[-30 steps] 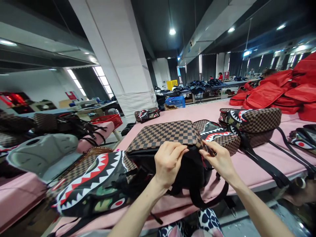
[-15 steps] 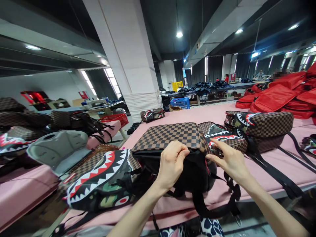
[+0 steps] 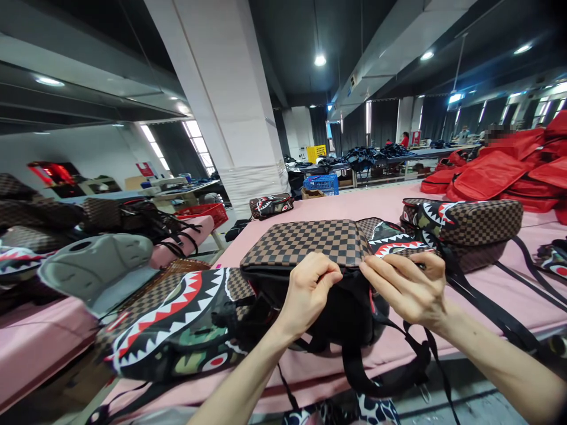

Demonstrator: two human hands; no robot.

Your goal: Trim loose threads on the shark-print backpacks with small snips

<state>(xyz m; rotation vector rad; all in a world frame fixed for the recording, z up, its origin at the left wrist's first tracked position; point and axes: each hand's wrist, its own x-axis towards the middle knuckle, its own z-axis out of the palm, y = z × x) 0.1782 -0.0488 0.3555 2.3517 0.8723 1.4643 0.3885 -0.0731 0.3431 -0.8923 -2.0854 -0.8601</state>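
Observation:
A brown-and-black checkered backpack (image 3: 305, 239) lies in front of me, its checkered panel facing up and its black side toward me. My left hand (image 3: 312, 289) is closed in a pinch on the seam along the near edge of that panel. At the right end of the same edge, my right hand (image 3: 405, 286) has its fingers pressed together on the corner; its thumb is hidden. Black straps hang down below the right hand. Left of the backpack lies a checkered bag with a shark-mouth print (image 3: 177, 321).
The pink table (image 3: 345, 203) carries another shark-print backpack (image 3: 469, 230) on the right and a small shark-print pouch (image 3: 271, 205) at the far edge. Red bags (image 3: 500, 168) are piled at the back right. A grey chair (image 3: 97, 265) stands at left, near a white pillar (image 3: 221, 88).
My right hand has closed in from beside the backpack onto its right corner, its fingers coming together. My left hand keeps its pinch on the edge. The view has shifted slightly.

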